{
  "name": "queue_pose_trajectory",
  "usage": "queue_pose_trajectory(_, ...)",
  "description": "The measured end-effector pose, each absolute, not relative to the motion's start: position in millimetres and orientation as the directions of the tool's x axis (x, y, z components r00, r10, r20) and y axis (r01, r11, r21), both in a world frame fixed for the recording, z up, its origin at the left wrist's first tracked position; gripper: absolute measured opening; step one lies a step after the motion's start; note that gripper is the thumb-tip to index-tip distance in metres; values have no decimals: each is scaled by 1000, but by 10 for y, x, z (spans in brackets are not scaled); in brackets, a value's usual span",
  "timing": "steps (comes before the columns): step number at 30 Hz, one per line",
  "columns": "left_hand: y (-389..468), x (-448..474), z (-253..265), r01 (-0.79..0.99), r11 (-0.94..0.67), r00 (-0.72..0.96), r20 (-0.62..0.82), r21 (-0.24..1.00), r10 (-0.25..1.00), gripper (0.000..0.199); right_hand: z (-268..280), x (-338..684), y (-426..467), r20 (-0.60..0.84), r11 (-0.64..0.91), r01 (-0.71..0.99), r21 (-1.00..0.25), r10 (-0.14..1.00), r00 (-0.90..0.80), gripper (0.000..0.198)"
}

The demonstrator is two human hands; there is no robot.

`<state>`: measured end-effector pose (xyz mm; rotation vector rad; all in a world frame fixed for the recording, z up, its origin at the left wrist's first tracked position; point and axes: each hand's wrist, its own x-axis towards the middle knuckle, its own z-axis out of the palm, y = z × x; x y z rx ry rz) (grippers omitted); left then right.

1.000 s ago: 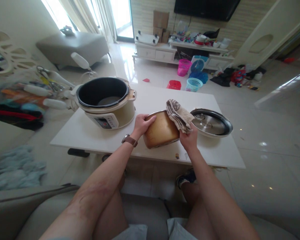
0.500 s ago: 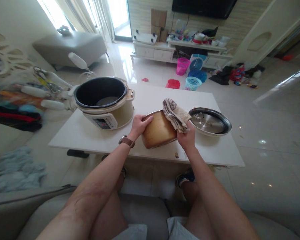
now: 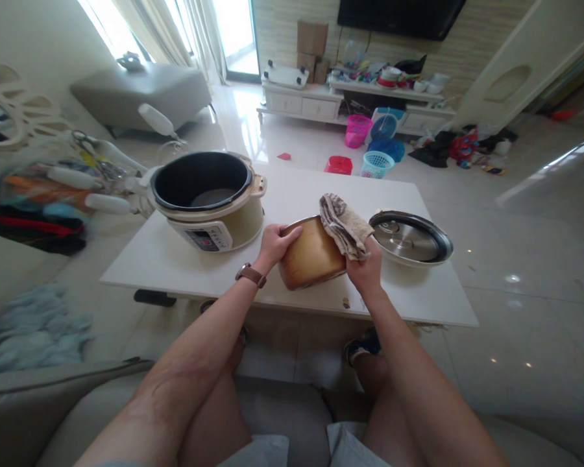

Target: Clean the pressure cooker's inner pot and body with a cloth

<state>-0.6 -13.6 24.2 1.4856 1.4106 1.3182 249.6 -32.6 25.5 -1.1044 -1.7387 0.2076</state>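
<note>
A tan-sided inner pot (image 3: 310, 254) is tilted above the front of the white table (image 3: 214, 272). My left hand (image 3: 275, 246) is closed on its left rim, thumb against the outer wall. On the pot's right, my right hand (image 3: 366, 269) is closed around a folded beige and brown cloth (image 3: 346, 227), which drapes over the rim and side. Most of the right fingers are hidden behind pot and cloth. To the left stands a pressure cooker (image 3: 246, 224) without its lid, its dark inside showing. The metal-lined lid (image 3: 411, 239) lies upside down at the right.
Behind the cooker rises a stand with white arms (image 3: 156, 120). A small sticker (image 3: 346, 303) is on the table's front edge. Beyond the table are a red stool (image 3: 339, 165), a light blue basket (image 3: 377, 163) and a pink basket (image 3: 357, 131) on the floor.
The view has shifted slightly, so everything sits a little further right. Both hands keep their hold, and the pot and cloth look nearly unchanged.
</note>
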Motion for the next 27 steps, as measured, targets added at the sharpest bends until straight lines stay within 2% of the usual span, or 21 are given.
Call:
queue_pose_trajectory(6,-122,-14,216,243,-169,-86,195,955,977,66,410,2443,-490,654,716,623,-316,640,-404,41)
queue_pose_trajectory(9,-101,-18,186,246,-185,-101,215,952,971,66,477,2411,-557,622,750,610,-255,610,-491,41)
queue_pose_trajectory(12,-102,-16,177,233,-165,-117,197,958,973,67,484,2420,-548,617,744,603,-288,625,-478,42)
queue_pose_trajectory(17,-147,35,135,230,-154,-136,189,961,972,68,439,2495,-454,650,672,599,-436,695,-306,48)
queue_pose_trajectory(22,-167,107,20,190,-169,-180,204,967,962,69,425,2540,-407,667,645,605,-467,706,-238,46)
queue_pose_trajectory(27,-134,92,-34,183,-167,-142,194,969,971,69,400,2559,-378,652,598,585,-548,744,-150,44)
